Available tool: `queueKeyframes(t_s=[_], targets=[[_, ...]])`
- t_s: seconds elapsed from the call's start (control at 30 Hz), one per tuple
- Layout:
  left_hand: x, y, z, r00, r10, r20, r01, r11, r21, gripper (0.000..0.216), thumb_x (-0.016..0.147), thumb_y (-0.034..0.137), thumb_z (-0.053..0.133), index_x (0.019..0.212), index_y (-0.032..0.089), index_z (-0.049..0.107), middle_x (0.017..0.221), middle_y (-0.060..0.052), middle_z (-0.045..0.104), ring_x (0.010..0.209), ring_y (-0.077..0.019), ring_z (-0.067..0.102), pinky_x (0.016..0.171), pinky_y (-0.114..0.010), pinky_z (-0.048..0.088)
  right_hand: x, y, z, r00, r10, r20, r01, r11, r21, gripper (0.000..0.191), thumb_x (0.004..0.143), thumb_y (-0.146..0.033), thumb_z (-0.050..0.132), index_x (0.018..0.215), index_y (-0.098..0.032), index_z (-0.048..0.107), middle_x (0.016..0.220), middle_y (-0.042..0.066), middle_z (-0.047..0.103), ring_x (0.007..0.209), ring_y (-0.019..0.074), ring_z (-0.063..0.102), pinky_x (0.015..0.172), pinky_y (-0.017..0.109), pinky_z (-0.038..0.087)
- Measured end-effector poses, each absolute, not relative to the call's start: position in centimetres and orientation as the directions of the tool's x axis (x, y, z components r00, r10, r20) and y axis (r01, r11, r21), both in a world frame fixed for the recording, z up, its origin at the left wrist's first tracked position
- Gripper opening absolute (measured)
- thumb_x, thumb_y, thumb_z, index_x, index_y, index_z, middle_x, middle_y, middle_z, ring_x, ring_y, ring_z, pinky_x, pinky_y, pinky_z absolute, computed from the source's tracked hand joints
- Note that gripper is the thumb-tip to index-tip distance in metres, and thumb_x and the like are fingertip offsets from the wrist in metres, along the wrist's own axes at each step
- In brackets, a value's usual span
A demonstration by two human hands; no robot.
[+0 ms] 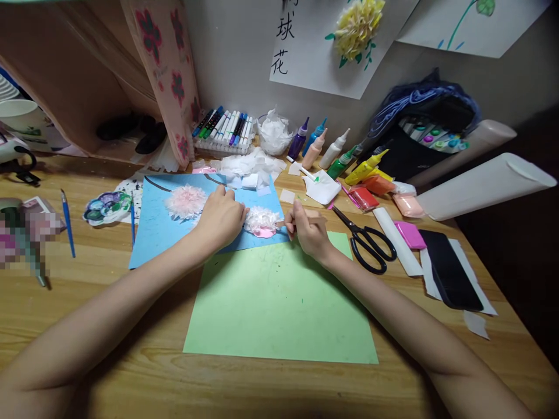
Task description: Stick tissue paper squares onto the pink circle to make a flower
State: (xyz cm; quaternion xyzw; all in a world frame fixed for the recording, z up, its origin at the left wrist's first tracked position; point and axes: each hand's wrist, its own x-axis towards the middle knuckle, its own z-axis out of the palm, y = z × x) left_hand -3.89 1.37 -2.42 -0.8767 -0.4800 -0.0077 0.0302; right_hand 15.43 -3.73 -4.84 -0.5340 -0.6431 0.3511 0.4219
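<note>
A blue paper sheet [154, 228] lies on the wooden desk with a pink tissue flower [186, 201] stuck on it. Further right on the sheet sits a smaller white tissue flower [261, 220] on a pink base. My left hand [220, 220] rests on the blue sheet between the two flowers, fingers curled, its tips against the white flower. My right hand [308, 230] is closed around a thin stick-like tool, its tip pointing at the white flower. A green paper sheet [279, 302] lies in front of both hands.
Black scissors [365, 240] lie right of my right hand, beside a black phone [449, 269]. Glue and paint bottles [332, 152], a marker box [225, 131], and white tissue scraps [251, 166] line the back. A paint palette [107, 207] and blue brush [67, 222] lie left.
</note>
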Motion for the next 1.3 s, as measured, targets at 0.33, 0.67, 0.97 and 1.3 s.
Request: queueKeyframes(t_s=[0.33, 0.67, 0.97, 1.3], targets=[[-3.9, 1.7, -2.4, 0.567, 0.824, 0.013, 0.824, -0.566, -0.030, 0.041, 0.089, 0.031, 0.038, 0.078, 0.011, 0.072, 0.077, -0.016, 0.061, 0.085, -0.0295, 0.049, 0.074, -0.041, 0.036, 13.2, 1.7, -2.0, -0.023, 0.997, -0.067, 0.480, -0.048, -0.876, 0.056, 0.094, -0.043, 0.037, 0.043, -0.019, 0.042, 0.032, -0.003, 0.039, 0.031, 0.0091, 0.039, 0.040, 0.024, 0.032], [-4.1, 1.6, -2.6, 0.571, 0.820, 0.025, 0.820, -0.570, -0.048, 0.042, 0.089, 0.028, 0.036, 0.074, 0.010, 0.071, 0.076, -0.017, 0.062, 0.081, -0.0279, 0.049, 0.069, -0.039, 0.035, 17.6, 0.3, -0.6, -0.059, 0.997, -0.043, 0.199, -0.030, -0.980, 0.060, 0.087, -0.056, 0.037, 0.043, -0.017, 0.048, 0.033, -0.001, 0.042, 0.031, 0.0070, 0.037, 0.036, 0.022, 0.024], [-4.7, 1.9, -2.4, 0.566, 0.820, 0.081, 0.815, -0.572, 0.090, 0.043, 0.089, 0.030, 0.036, 0.064, 0.015, 0.068, 0.070, -0.014, 0.061, 0.076, -0.0255, 0.050, 0.068, -0.037, 0.033, 19.7, 1.0, -5.1, -0.196, 0.906, 0.374, 0.682, 0.400, -0.612, 0.018, 0.078, -0.034, 0.063, 0.084, -0.017, 0.060, 0.082, 0.007, 0.066, 0.073, 0.0192, 0.061, 0.065, 0.029, 0.044], [-4.8, 1.1, -1.1, 0.535, 0.843, 0.059, 0.841, -0.538, 0.063, 0.043, 0.091, 0.030, 0.033, 0.074, 0.015, 0.070, 0.078, -0.013, 0.062, 0.079, -0.0247, 0.049, 0.068, -0.035, 0.033, 18.2, -1.0, -4.4, -0.048, 0.936, 0.350, 0.538, 0.319, -0.780, 0.008, 0.077, -0.024, 0.060, 0.080, -0.018, 0.057, 0.079, 0.004, 0.066, 0.072, 0.0171, 0.062, 0.066, 0.029, 0.047]])
